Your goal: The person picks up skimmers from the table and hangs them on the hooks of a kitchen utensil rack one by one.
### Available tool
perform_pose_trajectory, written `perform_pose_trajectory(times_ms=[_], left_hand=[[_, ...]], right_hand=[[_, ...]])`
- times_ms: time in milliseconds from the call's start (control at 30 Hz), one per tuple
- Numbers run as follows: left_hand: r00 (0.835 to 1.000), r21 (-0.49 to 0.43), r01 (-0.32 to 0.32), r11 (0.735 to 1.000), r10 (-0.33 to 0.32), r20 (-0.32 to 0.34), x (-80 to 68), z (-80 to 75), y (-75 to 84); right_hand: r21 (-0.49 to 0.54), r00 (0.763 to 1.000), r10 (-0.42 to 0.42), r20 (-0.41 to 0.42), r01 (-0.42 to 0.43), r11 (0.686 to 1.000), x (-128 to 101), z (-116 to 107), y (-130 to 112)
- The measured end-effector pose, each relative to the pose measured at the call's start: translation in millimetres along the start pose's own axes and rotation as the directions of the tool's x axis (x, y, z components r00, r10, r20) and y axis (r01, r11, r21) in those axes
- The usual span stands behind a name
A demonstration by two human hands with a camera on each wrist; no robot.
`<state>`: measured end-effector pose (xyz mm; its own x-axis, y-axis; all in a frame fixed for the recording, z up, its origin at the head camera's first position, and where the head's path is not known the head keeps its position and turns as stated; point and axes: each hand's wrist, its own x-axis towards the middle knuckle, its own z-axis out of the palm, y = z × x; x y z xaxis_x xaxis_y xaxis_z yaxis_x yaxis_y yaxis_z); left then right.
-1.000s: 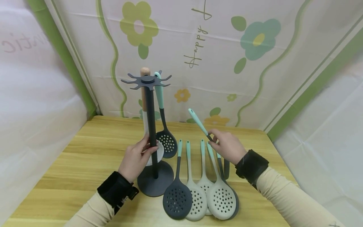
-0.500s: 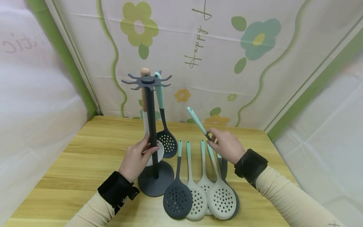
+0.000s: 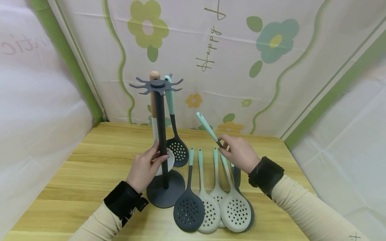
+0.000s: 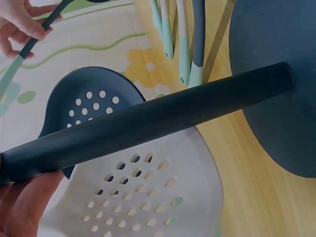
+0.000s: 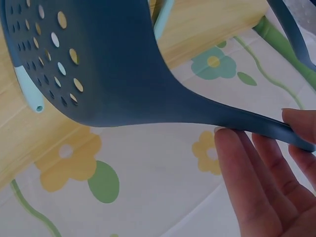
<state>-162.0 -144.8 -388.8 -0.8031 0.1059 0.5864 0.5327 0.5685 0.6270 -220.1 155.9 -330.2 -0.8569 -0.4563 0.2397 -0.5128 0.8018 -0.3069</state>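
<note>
Wooden table (image 3: 90,174), floral backdrop – hanging skimmers on the rack, two up, five to go.

L hand (image 3: 144,167) has its fingers curled round the rack pole (image 3: 161,134), steadying it; the rack's round base (image 3: 165,193) sits just below my palm. R hand (image 3: 239,154) pinches the dark skimmer (image 5: 98,59) at the handle neck, its mint handle end (image 3: 200,117) tilted up past my fingertips, its head hanging behind my palm w/ holes clear in the wrist view. By my read: a dark skimmer (image 3: 178,152) and a pale one already hang beyond my L fingers. Four more skimmers (image 3: 211,207) lie flat between my wrists, not yet lifted. Lots of free hooks (image 3: 138,83) up top.
</note>
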Motion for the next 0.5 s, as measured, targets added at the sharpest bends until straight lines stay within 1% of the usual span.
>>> perform_pose_trajectory(times_ms=[233, 500], left_hand=[[1.000, 0.003, -0.010, 1.000, 0.010, -0.002, 1.0, 0.5, -0.7], [1.000, -0.007, -0.001, 1.000, 0.001, 0.002, 0.3, 0.0, -0.7]], right_hand=[[0.000, 1.000, -0.014, -0.007, 0.014, 1.000, -0.2, -2.4, -4.6], [-0.025, 0.999, -0.031, -0.017, 0.031, 0.999, 0.3, -2.7, -10.4]])
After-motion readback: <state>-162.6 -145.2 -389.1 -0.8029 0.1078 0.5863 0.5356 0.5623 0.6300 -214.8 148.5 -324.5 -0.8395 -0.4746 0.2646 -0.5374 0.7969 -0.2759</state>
